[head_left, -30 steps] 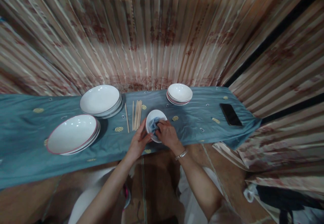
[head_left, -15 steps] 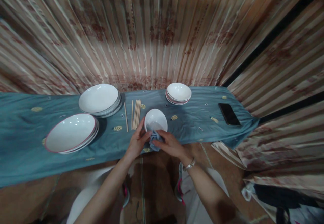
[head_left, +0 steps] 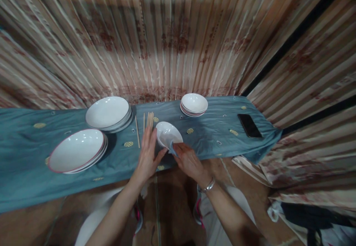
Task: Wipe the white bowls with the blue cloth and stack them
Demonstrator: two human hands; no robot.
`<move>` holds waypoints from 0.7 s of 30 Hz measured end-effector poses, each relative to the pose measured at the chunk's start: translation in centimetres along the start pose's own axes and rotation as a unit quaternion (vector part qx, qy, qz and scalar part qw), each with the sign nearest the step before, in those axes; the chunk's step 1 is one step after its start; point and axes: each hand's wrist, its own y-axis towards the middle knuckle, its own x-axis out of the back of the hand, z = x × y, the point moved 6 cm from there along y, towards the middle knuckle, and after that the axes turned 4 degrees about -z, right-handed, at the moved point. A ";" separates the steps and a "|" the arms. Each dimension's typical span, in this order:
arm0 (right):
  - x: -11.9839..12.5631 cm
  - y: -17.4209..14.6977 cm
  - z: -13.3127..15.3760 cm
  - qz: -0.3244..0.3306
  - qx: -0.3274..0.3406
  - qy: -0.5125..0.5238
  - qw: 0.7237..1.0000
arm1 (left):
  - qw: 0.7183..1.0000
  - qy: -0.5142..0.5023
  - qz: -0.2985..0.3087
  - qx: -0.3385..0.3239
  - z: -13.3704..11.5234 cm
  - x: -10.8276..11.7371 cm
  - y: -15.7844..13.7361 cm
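A small white bowl (head_left: pixel 168 132) is tilted over the near part of the table, its inside showing. My left hand (head_left: pixel 147 151) steadies it, fingers along the left side and thumb by the near rim. Pinched in my right hand (head_left: pixel 189 160) is a crumpled blue cloth (head_left: pixel 172 149), pressed at the bowl's near right rim. Most of the cloth is hidden behind the fingers. Just beyond my left fingertips lie several wooden chopsticks (head_left: pixel 150 118), with one single chopstick (head_left: pixel 137 132) apart to their left.
Two stacks of large white plates stand on the left, a red-rimmed stack (head_left: pixel 76 151) and one behind it (head_left: pixel 108 112). Small bowls (head_left: pixel 194 102) are stacked at the back. A black phone (head_left: pixel 249 125) lies right on the blue tablecloth (head_left: pixel 205 142). Pleated curtains (head_left: pixel 172 46) hang behind.
The bowl has tipped and turned in my hands. My left fingers have straightened along its side. The cloth has shifted to the right and shows less under my right hand.
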 end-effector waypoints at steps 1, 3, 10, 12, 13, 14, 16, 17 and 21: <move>0.1 0.0 0.0 -0.002 0.006 -0.012 1.000 | 0.997 0.048 0.014 -0.051 -0.7 0.0 0.1; 0.3 0.0 -0.1 -0.006 0.015 -0.036 0.999 | 0.986 0.111 0.049 -0.118 -1.6 -0.3 0.0; 1.5 0.3 -2.8 -0.079 -0.035 -0.043 0.995 | 0.973 0.186 0.049 -0.124 -1.5 -1.1 0.4; 2.0 0.1 -4.4 -0.124 -0.082 -0.010 0.989 | 0.976 0.179 0.043 -0.114 -1.3 -1.2 0.5; 2.3 0.1 -5.1 -0.148 -0.109 0.012 0.983 | 0.978 0.172 0.039 -0.108 -1.1 -1.2 0.5; 2.5 -0.1 -5.8 -0.171 -0.138 0.038 0.975 | 0.981 0.163 0.035 -0.103 -0.9 -1.3 0.6; 2.7 -0.2 -6.9 -0.207 -0.188 0.095 0.955 | 0.986 0.136 0.023 -0.092 -0.6 -1.2 0.8; 2.6 -0.2 -7.2 -0.218 -0.207 0.124 0.946 | 0.989 0.118 0.014 -0.084 -0.4 -1.1 0.9; 2.2 0.1 -7.5 -0.231 -0.241 0.188 0.924 | 1.000 0.016 -0.024 0.000 0.2 -0.1 1.5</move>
